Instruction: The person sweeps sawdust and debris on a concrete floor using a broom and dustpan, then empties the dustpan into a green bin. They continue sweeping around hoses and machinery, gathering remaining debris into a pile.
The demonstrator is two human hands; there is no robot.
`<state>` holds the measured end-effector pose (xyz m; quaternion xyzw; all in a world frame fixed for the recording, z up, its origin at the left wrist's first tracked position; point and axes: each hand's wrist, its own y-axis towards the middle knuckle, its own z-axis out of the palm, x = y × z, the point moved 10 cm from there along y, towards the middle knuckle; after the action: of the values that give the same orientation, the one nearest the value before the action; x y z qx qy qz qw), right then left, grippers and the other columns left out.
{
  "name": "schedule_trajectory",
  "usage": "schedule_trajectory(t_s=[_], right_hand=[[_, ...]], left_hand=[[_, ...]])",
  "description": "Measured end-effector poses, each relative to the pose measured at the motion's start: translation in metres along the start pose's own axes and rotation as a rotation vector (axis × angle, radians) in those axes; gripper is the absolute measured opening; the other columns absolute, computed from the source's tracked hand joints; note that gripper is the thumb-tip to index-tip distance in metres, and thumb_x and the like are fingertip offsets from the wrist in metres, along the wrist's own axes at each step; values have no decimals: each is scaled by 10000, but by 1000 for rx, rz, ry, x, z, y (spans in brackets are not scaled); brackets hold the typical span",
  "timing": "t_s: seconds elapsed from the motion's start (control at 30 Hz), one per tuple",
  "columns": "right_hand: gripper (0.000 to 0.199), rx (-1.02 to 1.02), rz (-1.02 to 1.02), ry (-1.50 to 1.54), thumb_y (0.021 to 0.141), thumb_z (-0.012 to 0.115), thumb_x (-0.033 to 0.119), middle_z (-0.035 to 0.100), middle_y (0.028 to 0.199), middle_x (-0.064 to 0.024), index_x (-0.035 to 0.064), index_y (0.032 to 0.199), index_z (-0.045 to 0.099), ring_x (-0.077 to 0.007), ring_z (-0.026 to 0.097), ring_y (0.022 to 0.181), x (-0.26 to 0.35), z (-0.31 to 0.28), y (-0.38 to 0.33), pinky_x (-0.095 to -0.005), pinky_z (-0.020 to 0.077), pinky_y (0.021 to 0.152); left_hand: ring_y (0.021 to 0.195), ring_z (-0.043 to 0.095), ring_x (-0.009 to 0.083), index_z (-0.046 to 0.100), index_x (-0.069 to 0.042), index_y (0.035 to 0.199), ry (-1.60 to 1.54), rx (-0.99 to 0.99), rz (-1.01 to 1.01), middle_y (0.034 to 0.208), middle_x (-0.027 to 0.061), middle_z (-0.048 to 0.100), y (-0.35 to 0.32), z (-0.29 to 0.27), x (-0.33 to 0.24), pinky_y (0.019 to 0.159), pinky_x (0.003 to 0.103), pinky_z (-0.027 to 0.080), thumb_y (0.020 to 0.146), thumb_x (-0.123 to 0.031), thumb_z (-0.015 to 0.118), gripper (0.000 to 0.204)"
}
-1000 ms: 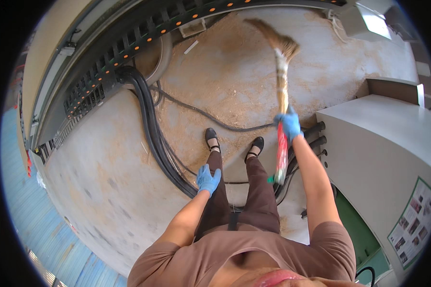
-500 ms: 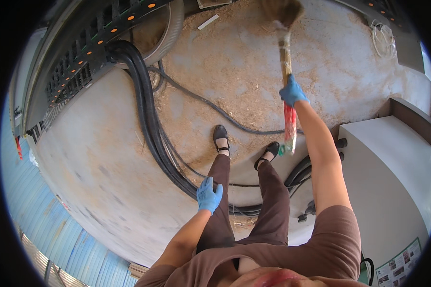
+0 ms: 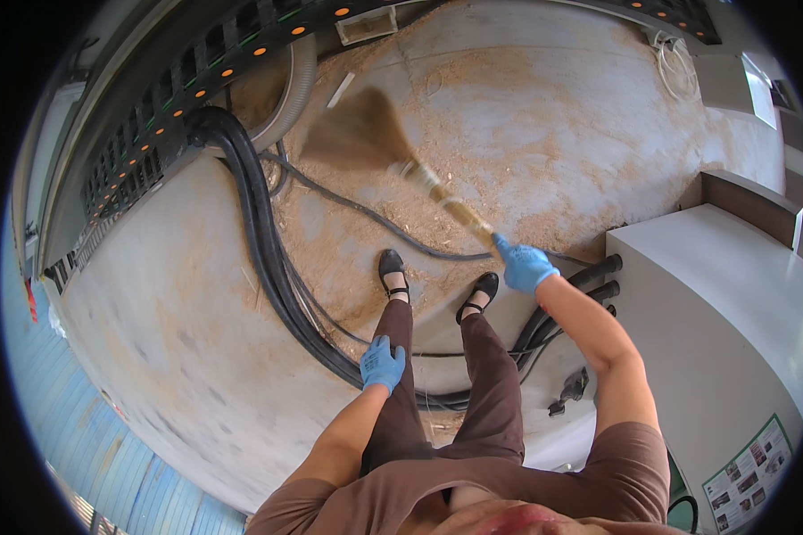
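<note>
My right hand (image 3: 525,266), in a blue glove, grips the handle of a straw broom (image 3: 393,153). The broom slants up and to the left, and its blurred bristle head lies over sawdust (image 3: 509,134) spread on the concrete floor. My left hand (image 3: 382,364), also in a blue glove, rests against my left thigh with the fingers curled and nothing in it. My two feet in black shoes (image 3: 393,267) stand on the floor just below the broom.
Thick black cables (image 3: 263,241) run down the floor on the left from a cable chain with orange dots (image 3: 178,98). A thin cable (image 3: 357,209) crosses the sawdust. A white cabinet (image 3: 723,312) stands at the right, with black hoses (image 3: 589,276) beside it.
The broom has swung from pointing straight ahead to slanting left, its bristles sweeping toward the cables. My right hand moved lower with it. The view has tilted down.
</note>
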<state>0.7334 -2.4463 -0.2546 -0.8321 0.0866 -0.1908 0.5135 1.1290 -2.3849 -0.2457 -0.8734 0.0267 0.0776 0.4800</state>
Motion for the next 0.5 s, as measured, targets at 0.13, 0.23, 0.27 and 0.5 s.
schedule_trajectory(t_s=[0.13,0.23,0.27,0.5], right_hand=[[794,-114,-23,197,886,601,152,718,1023,-260,144,1616,290,-443,703,942,3,33,-61,-514,543,875],[799,-281,7,318,854,634,171,710,1021,-263,183,1598,343,-456,693,940,-20,39,-101,-524,536,872],[798,-327,46,346,845,638,169,708,1027,-265,190,1591,356,-457,692,949,-31,38,-109,-527,533,874],[804,-615,365,463,814,623,125,688,1123,-321,141,1575,365,-493,668,1050,-107,-58,-57,-544,522,914]], left_hand=[[1216,616,370,628,-25,1296,38,14,21,1388,188,600,2,6,-5,1026,476,474,955,-406,551,517],[1196,623,370,639,-28,1257,36,-33,40,1360,187,611,3,5,-6,1010,483,480,953,-401,548,489],[1188,625,370,642,-29,1242,29,-67,55,1346,188,616,3,2,-8,1005,485,482,952,-399,548,480],[1178,633,383,669,-1,1225,-15,-57,41,1302,217,655,5,0,-6,1026,452,491,941,-387,580,488]])
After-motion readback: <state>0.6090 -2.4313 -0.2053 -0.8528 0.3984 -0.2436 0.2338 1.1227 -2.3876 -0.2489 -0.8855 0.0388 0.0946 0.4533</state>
